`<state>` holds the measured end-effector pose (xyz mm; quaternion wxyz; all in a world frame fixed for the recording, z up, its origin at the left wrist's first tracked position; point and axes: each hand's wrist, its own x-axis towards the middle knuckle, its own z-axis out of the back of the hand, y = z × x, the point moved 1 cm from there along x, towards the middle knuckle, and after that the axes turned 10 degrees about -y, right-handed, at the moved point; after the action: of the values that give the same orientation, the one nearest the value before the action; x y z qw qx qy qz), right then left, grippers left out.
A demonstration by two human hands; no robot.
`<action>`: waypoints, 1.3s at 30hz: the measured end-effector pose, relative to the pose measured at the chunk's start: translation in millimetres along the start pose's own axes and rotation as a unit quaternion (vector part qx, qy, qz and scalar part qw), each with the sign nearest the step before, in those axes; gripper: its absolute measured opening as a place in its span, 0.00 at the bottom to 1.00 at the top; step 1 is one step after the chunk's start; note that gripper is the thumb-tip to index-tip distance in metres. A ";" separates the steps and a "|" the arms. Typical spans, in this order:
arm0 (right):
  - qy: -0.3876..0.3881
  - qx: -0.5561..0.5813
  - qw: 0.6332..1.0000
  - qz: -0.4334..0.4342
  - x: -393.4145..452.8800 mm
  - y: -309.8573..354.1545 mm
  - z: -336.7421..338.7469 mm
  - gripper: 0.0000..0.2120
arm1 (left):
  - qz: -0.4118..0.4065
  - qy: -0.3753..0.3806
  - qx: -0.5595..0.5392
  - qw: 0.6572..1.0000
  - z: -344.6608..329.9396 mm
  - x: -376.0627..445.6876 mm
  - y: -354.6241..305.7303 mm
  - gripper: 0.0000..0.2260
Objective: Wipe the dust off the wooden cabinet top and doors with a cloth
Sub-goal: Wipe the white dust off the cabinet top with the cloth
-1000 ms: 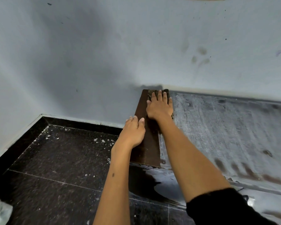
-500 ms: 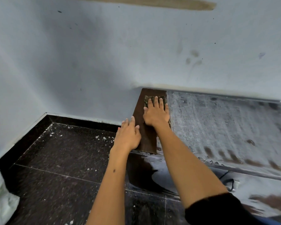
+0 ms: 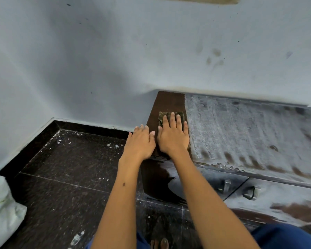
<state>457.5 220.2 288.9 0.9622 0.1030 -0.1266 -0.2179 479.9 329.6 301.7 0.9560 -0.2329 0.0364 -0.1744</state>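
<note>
Olive-green cloth [image 3: 171, 115] lies on the wiped dark strip of the dusty wooden cabinet top [image 3: 241, 126], pressed flat under the right hand [image 3: 173, 135], while the left hand [image 3: 140, 142] rests open on the cabinet's left edge.

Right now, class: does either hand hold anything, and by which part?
Nothing is gripped. The right hand presses flat on the cloth, covering its near part; the left hand rests flat on the cabinet top's left edge.
</note>
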 end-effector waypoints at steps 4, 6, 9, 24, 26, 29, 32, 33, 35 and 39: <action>0.025 0.006 1.000 0.000 9.6 2.4 4.6 0.25 | -0.002 0.000 -0.010 1.000 1.0 -5.8 3.0 0.22; -0.005 0.012 1.000 -0.006 -14.3 0.8 2.3 0.25 | 0.008 -0.021 -0.082 0.996 8.1 -10.3 5.5 0.22; -0.067 0.012 0.998 -0.004 -59.4 -0.4 1.7 0.25 | 0.029 -0.043 -0.135 0.989 21.0 -15.3 9.3 0.22; -0.004 0.027 0.994 0.102 -53.8 47.2 -3.5 0.28 | 0.055 -0.082 -0.284 0.954 35.5 -20.5 5.7 0.21; -0.044 0.036 0.996 0.063 -56.6 25.0 1.1 0.24 | 0.035 -0.089 -0.265 0.960 33.9 -21.5 2.2 0.22; -0.051 0.024 0.998 -0.017 -58.6 5.6 6.7 0.24 | 0.006 -0.077 -0.238 0.968 27.4 -23.2 -7.7 0.21; -0.015 -0.009 0.999 -0.050 -55.0 18.2 5.9 0.28 | -0.013 -0.063 -0.232 0.971 20.8 -25.5 -17.1 0.21; -0.009 -0.015 0.999 -0.035 -55.9 23.7 5.3 0.30 | -0.017 -0.063 -0.232 0.971 19.3 -26.1 -19.2 0.21; -0.020 -0.006 0.999 0.030 -61.8 28.3 3.7 0.33 | -0.022 -0.058 -0.232 0.971 16.9 -25.9 -21.5 0.21; -0.044 0.023 0.995 0.092 -72.7 5.0 5.8 0.29 | -0.027 -0.034 -0.218 0.975 11.0 -25.9 -30.5 0.21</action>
<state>394.3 256.2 281.2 0.9691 0.1032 -0.1827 -0.1297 447.6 318.1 325.1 0.8782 -0.4419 0.0349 -0.1798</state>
